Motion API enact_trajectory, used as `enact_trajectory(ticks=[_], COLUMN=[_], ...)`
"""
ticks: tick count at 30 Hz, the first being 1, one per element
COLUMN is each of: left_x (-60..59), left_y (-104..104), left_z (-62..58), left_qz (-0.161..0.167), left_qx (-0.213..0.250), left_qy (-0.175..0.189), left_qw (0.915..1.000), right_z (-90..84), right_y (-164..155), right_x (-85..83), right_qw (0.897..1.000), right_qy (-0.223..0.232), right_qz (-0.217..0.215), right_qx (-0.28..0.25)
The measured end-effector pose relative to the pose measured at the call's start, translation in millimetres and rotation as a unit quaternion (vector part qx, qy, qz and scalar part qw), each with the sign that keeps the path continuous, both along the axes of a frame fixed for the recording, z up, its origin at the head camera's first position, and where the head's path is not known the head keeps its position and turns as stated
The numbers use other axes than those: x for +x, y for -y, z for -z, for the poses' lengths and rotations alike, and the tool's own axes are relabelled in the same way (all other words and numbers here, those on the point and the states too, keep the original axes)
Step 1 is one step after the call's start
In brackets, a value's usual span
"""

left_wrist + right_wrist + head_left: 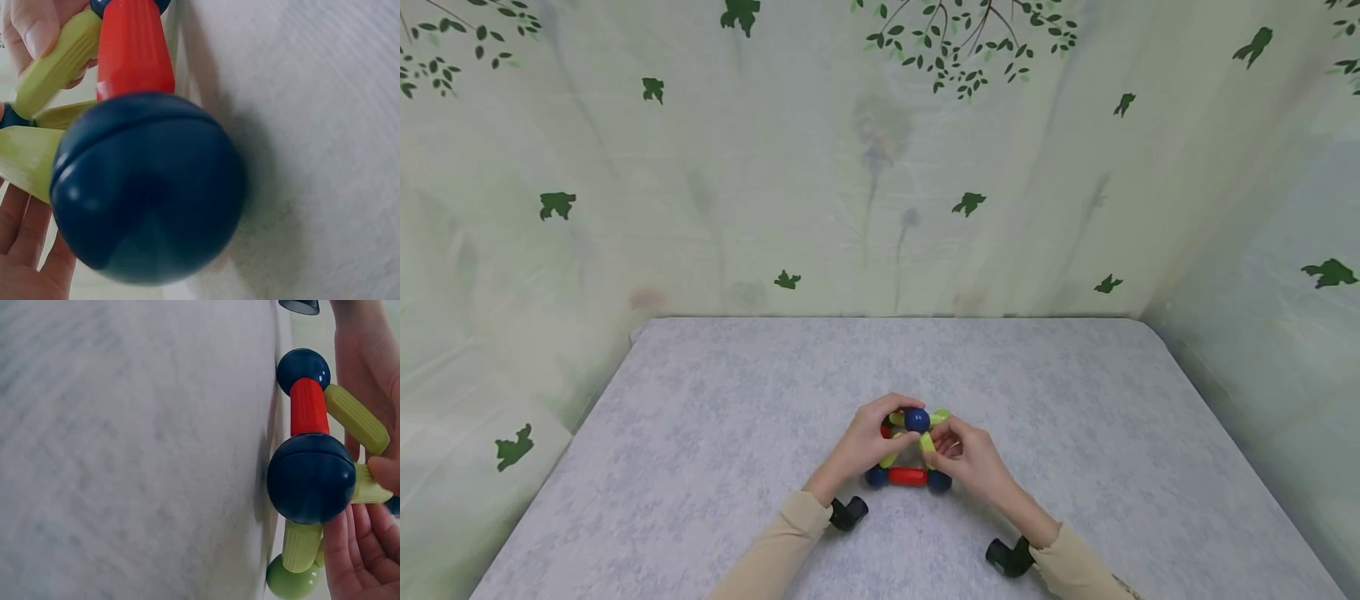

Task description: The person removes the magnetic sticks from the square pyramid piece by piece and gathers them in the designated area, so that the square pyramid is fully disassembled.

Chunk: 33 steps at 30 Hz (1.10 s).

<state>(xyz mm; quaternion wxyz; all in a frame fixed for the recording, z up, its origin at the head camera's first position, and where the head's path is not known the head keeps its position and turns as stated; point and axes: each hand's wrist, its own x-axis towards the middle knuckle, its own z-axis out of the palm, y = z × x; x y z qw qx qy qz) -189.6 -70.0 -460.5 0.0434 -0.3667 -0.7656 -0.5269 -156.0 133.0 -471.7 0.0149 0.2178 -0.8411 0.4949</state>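
Note:
A small frame of toy building rods and balls stands on the table. In the head view its front edge is a red rod (908, 477) between two blue balls, one at the left (877, 476) and one at the right (938, 481). My left hand (867, 440) holds a raised blue ball (917, 420) between thumb and fingers. My right hand (976, 460) pinches a yellow-green rod (927, 448) that rises from the right front ball. In the right wrist view, a green ball (292, 580) joins another yellow-green rod (301, 545) low down. Fingers partly hide the back.
The pieces rest on a grey mottled tabletop (737, 392). Black wrist cameras (849, 514) sit under both forearms, near the table surface. Pale curtains with leaf prints (820, 167) hang behind the table and at its sides.

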Motion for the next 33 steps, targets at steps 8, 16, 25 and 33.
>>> enact_trajectory(ticks=[8,16,25,33], left_x=[5.2,-5.4,-2.7,-1.8], left_y=[2,1,-4,-6], left_z=[-21.7,0.9,5.2,2.5], left_qz=[0.013,0.002,-0.023,-0.053], left_qx=[-0.020,-0.021,-0.021,-0.026], left_qy=[0.005,-0.012,-0.026,-0.031], left_qw=[0.9997,0.9997,0.9992,0.9978], right_z=[-4.0,-10.8,-2.4,-0.5], right_y=[-4,-13,-15,-12], right_x=[1.3,-18.2,-36.2,-32.1], right_qw=[1.000,0.999,0.999,0.999], right_qy=[0.025,-0.015,-0.030,-0.036], right_qz=[0.005,0.039,-0.037,0.002], right_qx=[0.006,-0.032,0.008,0.039])
